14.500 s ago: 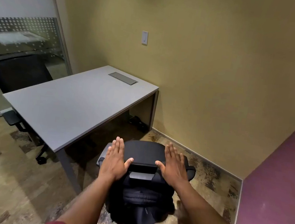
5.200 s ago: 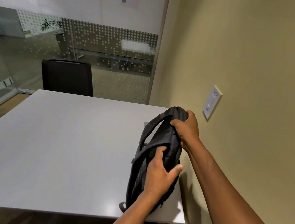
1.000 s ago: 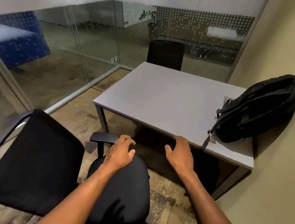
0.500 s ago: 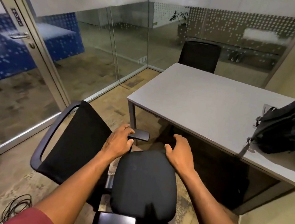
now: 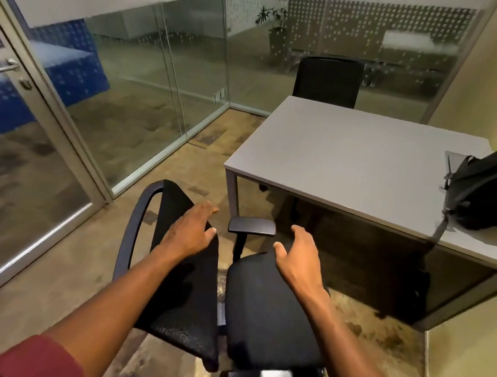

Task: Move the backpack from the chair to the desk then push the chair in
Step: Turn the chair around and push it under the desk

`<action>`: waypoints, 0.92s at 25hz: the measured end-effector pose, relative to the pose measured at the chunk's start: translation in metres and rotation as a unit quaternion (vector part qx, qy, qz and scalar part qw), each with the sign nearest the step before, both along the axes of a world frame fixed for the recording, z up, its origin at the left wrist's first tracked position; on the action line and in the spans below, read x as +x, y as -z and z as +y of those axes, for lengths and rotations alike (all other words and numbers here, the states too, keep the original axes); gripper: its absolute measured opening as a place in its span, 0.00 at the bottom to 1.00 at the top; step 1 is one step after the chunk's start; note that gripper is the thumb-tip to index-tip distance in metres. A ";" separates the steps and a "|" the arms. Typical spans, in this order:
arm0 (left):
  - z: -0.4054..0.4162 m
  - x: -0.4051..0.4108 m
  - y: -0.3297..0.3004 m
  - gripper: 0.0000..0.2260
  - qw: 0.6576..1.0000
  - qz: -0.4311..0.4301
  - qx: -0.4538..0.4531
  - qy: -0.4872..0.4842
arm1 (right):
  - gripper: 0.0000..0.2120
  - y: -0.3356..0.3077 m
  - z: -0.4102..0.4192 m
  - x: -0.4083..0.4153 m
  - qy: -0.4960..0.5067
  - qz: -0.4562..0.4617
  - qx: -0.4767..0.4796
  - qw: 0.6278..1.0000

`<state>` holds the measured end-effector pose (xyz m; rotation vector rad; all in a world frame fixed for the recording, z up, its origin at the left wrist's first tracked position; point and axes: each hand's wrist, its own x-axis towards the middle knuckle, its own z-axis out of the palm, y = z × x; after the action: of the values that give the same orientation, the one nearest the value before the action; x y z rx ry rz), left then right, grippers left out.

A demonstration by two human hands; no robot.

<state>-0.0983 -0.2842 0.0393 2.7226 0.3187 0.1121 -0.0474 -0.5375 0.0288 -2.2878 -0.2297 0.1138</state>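
On chair [image 5: 270, 310] | left hand [image 5: 188, 231] moved armrest→backrest | right hand [image 5: 298, 257] unchanged

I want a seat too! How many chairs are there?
2. One black office chair is under the hands, out from the desk. Another black chair stands at the desk's far side. None else shows.

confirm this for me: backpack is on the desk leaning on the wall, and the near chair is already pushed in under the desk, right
Not quite. The head view shows the backpack on the desk against the wall, but the near chair is not pushed in: it stands out on the floor, clear of the desk, with the left hand on its backrest and the right hand over its seat.
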 end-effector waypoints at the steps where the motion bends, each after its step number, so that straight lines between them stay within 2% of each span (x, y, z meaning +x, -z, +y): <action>1: 0.013 -0.006 0.003 0.22 1.000 0.002 0.001 -0.001 | 0.28 0.002 0.011 -0.009 -0.001 0.006 -0.002 1.000; 10: 0.066 -0.032 0.019 0.20 0.999 -0.034 0.016 -0.038 | 0.24 0.009 0.064 -0.041 -0.048 -0.003 0.013 0.999; 14: 0.089 -0.033 0.021 0.19 0.999 -0.025 0.017 -0.027 | 0.27 0.012 0.083 -0.051 -0.059 0.002 0.014 0.998; 18: 0.122 -0.010 0.026 0.16 0.998 -0.030 0.001 0.054 | 0.27 0.019 0.119 -0.059 -0.040 0.019 0.016 0.999; 23: 0.183 0.015 0.038 0.18 0.983 0.056 0.061 0.161 | 0.30 0.035 0.187 -0.073 -0.003 0.053 0.002 0.999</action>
<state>-0.0835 -0.1010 0.0013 2.8672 -0.1045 -0.1167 -0.1207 -0.3504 -0.0066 -2.2693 -0.1814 0.2364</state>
